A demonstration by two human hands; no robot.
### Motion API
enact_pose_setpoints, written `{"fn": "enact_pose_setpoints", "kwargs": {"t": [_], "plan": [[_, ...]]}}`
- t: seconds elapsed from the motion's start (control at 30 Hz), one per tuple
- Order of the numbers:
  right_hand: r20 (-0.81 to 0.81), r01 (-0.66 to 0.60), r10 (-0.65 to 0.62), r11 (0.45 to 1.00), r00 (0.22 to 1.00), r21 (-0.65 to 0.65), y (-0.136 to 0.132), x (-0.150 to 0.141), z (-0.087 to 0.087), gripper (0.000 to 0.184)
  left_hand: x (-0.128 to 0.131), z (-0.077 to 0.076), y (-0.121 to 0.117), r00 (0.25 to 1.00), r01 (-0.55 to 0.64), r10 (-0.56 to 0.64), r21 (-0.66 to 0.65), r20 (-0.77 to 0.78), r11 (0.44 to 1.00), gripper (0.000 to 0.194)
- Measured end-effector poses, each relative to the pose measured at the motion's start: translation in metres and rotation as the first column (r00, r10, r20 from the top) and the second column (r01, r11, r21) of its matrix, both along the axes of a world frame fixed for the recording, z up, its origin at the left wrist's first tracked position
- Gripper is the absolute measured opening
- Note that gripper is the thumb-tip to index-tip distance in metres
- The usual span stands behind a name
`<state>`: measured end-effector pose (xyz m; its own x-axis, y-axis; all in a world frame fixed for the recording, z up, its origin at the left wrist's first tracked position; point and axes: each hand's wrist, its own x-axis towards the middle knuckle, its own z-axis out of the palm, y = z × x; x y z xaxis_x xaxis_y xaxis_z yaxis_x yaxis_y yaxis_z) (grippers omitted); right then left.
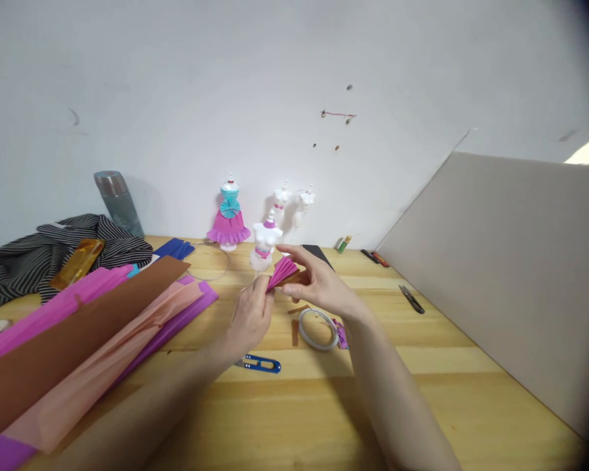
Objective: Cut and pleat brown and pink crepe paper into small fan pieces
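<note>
Pleated pink crepe paper (283, 269), gathered into a small fan, is pinched at its lower end by my left hand (251, 313). My right hand (321, 280) curves around the fan's other side, its thumb and fingers at the folds; a brown strip shows between them, partly hidden. Just behind stands a small white dress form (267, 237) with pink bands at neck and waist. Below my hands lie a roll of white tape (319, 330) and blue-handled thread snips (260, 364).
Sheets of brown paper (88, 320) and peach paper (103, 363) cover the left side, near a striped cloth (10, 271) and a tilted bottle (118, 203). Along the wall stand a dressed form (229, 219) and two bare forms. Scissors (412, 299) lie right, beside a white panel (510, 275).
</note>
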<state>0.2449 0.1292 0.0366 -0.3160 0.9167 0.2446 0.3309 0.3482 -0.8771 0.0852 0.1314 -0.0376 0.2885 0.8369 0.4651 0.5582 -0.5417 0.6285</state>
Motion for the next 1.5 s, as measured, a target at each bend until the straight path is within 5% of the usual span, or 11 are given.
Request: {"fn": "enact_pose_setpoints", "kwargs": {"t": [0.2, 0.5, 0.67, 0.8, 0.93, 1.07, 1.3, 1.5], "plan": [[0.053, 0.139, -0.132, 0.978, 0.990, -0.158, 0.008, -0.003, -0.002, 0.025, 0.001, -0.001, 0.004, 0.992, 0.111, -0.117, -0.123, -0.040, 0.986, 0.019], [0.108, 0.092, -0.063, 0.953, 0.992, -0.289, 0.026, 0.012, -0.016, 0.024, -0.002, -0.001, 0.011, 0.982, 0.178, -0.185, -0.183, -0.022, 0.967, 0.024], [0.239, 0.022, -0.009, 0.999, 0.971, -0.050, 0.027, 0.023, -0.018, 0.028, -0.005, -0.010, 0.018, 0.977, 0.177, -0.195, -0.187, -0.085, 0.966, 0.029], [0.531, -0.175, 0.074, 0.974, 0.844, 0.143, 0.029, 0.023, -0.021, 0.042, -0.008, -0.018, 0.025, 0.955, 0.202, -0.247, -0.247, -0.165, 0.948, 0.033], [0.683, -0.306, 0.163, 0.948, 0.712, 0.092, 0.035, 0.011, -0.033, 0.024, -0.014, -0.017, 0.031, 0.919, 0.286, -0.357, -0.344, -0.164, 0.894, 0.031], [0.739, -0.291, 0.155, 0.955, 0.655, 0.057, 0.044, 0.003, -0.049, 0.011, -0.018, -0.017, 0.037, 0.900, 0.257, -0.366, -0.390, -0.237, 0.884, 0.030], [0.768, -0.260, 0.126, 0.964, 0.628, 0.055, 0.052, 0.003, -0.065, 0.012, -0.026, -0.019, 0.043, 0.868, 0.145, -0.339, -0.468, -0.363, 0.872, 0.025], [0.766, -0.241, 0.100, 0.968, 0.635, 0.073, 0.056, -0.001, -0.077, 0.011, -0.053, 0.004, 0.049, 0.771, 0.078, -0.412, -0.569, -0.486, 0.818, 0.022]]}}
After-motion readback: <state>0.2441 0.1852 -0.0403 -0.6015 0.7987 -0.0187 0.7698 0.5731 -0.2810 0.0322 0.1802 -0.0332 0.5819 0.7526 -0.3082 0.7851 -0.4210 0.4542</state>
